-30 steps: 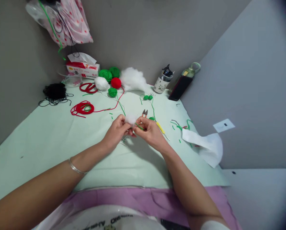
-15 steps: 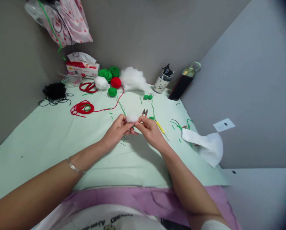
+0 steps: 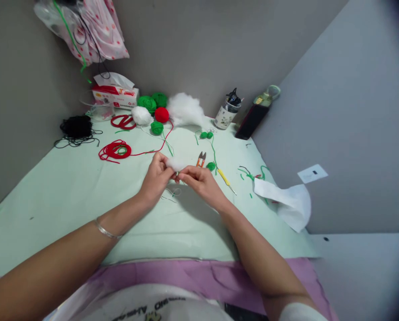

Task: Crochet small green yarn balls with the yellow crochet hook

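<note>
My left hand (image 3: 157, 177) and my right hand (image 3: 199, 180) meet over the middle of the pale green table cover (image 3: 68, 187). Both pinch a small tuft of white stuffing (image 3: 176, 164) between their fingertips. A thin green strand shows under the fingers; I cannot tell what it belongs to. Small orange thread snips (image 3: 201, 159) lie just behind my right hand, beside a small green crocheted ball (image 3: 211, 166). A yellow-handled crochet hook (image 3: 226, 180) lies to the right of my right hand.
At the back stand green, red and white yarn balls (image 3: 154, 113), a big heap of white stuffing (image 3: 185, 109), a tissue box (image 3: 115, 96), a jar (image 3: 226, 117) and a bottle (image 3: 256, 113). Red cord (image 3: 115, 150) and black yarn (image 3: 76, 127) lie left. White fabric (image 3: 286, 200) hangs off the right edge.
Both hands have shifted a little left and away from me with the tuft still between them. The snips and the green ball behind my right hand now show fully.
</note>
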{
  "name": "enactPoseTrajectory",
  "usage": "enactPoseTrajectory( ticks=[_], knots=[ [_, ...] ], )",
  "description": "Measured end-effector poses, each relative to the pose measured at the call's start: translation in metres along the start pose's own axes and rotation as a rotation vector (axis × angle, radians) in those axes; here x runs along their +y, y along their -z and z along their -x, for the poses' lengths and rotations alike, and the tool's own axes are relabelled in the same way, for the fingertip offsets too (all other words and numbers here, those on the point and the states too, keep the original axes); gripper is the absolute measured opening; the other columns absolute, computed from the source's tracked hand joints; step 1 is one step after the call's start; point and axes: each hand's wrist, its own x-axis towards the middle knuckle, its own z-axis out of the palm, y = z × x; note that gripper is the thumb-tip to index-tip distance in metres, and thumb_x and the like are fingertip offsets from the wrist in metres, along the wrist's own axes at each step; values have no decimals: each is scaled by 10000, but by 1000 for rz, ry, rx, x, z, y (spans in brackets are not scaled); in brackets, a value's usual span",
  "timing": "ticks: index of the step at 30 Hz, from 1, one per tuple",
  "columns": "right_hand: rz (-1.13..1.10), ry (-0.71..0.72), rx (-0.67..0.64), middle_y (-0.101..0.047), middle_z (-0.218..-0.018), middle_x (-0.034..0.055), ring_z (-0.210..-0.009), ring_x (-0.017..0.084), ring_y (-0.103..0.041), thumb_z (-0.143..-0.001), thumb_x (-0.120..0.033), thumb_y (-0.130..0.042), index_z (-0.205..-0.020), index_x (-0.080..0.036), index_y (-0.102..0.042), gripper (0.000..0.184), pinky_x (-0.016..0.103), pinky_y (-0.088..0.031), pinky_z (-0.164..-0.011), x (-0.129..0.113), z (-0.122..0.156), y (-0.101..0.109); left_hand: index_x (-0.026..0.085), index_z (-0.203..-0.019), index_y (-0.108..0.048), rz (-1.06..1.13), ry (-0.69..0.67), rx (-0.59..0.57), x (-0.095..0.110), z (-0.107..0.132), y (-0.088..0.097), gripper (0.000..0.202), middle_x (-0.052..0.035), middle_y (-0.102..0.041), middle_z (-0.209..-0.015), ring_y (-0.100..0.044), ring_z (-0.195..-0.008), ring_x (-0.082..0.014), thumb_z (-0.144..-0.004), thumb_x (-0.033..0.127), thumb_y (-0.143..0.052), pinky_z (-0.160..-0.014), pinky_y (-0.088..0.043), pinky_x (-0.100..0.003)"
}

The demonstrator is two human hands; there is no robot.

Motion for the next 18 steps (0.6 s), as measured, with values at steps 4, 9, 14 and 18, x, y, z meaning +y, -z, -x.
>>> enactPoseTrajectory(
  ticks=[4,9,14,18],
  knots=[
    [-141,71,214,-639,-855,22,-735,134,-495,-840,-394,-707,-696,-199,-663,246,274,-387,-667,2,-5,14,259,-897,-369,-10,-10,-29,4,3,1,283,119,-541,-631,-582,-536,-92,-825,255,-643,-609,-483,-233],
    [-527,43,197,-704,-1011,56,-721,133,-575,-851,-400,-645,-682,-220,-480,297,277,-445,-633,5,-8,19,253,-875,-371,-84,20,-106,1,6,2,245,113,-526,-593,-581,-498,-112,-845,225,-613,-578,-471,-257],
    [-454,-106,149,-644,-834,-10,-507,74,-402,-857,-498,-670,-878,-217,-566,300,259,-289,-488,13,-10,17,249,-901,-399,-145,-121,-120,-2,12,-1,269,57,-580,-847,-608,-656,-109,-814,146,-633,-632,-480,-260],
    [-282,-98,-32,-525,-700,-39,-610,97,-437,-856,-497,-691,-805,-186,-629,322,247,-335,-575,16,-7,19,237,-900,-449,-165,-186,-169,-3,13,-1,235,18,-574,-953,-577,-798,-131,-817,140,-645,-702,-474,-270]
  ],
)
